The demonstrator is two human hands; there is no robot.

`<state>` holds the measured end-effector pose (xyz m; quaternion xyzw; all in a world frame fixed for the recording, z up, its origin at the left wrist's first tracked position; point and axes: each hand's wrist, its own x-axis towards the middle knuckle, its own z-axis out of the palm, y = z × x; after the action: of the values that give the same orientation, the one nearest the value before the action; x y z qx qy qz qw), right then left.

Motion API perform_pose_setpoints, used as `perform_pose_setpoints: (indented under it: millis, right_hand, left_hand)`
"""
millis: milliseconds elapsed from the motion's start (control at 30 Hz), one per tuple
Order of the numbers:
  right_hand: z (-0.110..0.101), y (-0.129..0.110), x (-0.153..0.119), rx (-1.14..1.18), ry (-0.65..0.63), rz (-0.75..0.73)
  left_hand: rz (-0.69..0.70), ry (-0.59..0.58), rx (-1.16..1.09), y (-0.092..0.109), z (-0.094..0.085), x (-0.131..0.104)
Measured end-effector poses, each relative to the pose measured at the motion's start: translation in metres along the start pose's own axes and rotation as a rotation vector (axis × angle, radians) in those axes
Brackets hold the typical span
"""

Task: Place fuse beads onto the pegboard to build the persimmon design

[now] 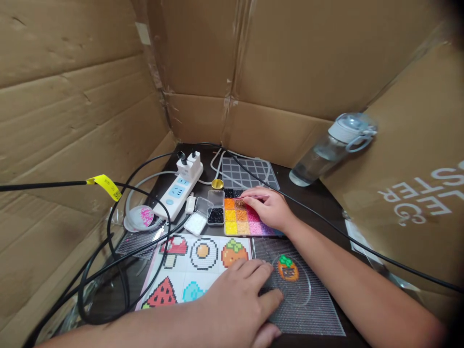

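Above the right part of the bead box point(230, 228), the right hand point(268, 210) is pinching a thin pink tool point(250, 197) between thumb and fingers. The tool points to the left, over the upper compartments; whether its tip touches any bead, I cannot tell. Orange, yellow, brown, pink and purple beads lie in the box, just beside and under this hand.

On the near side, the left hand point(242, 299) is palm down, its fingers a little spread and holding nothing that can be seen. It lies across the border of the pattern sheet point(217, 282) and the clear pegboard point(319, 309). The bead figure point(288, 269), which is orange with a green top, is on the pegboard, to the right of the left fingertips and apart from them. It is also nearer to the person than the right hand, and to the left of the right forearm.

To the left of the bead box are a small box of black beads point(216, 216) and a small box of white beads point(195, 224). Farther left there are a white power strip point(174, 195) and a round dish point(136, 220) with pink beads. At the far right, a bottle point(319, 157) stands tilted in the view, near the cardboard wall point(398, 183).
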<state>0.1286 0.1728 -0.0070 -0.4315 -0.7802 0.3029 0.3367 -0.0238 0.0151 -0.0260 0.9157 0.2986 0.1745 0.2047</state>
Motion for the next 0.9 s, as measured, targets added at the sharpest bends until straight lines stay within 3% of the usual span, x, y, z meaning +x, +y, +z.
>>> perform_pose_setpoints:
  millis: [900]
  right_hand:
    - [0.0035, 0.001, 0.0016, -0.002, 0.012, 0.069]
  left_hand:
    - [-0.028, -0.001, -0.003, 0.003, -0.0034, -0.0015]
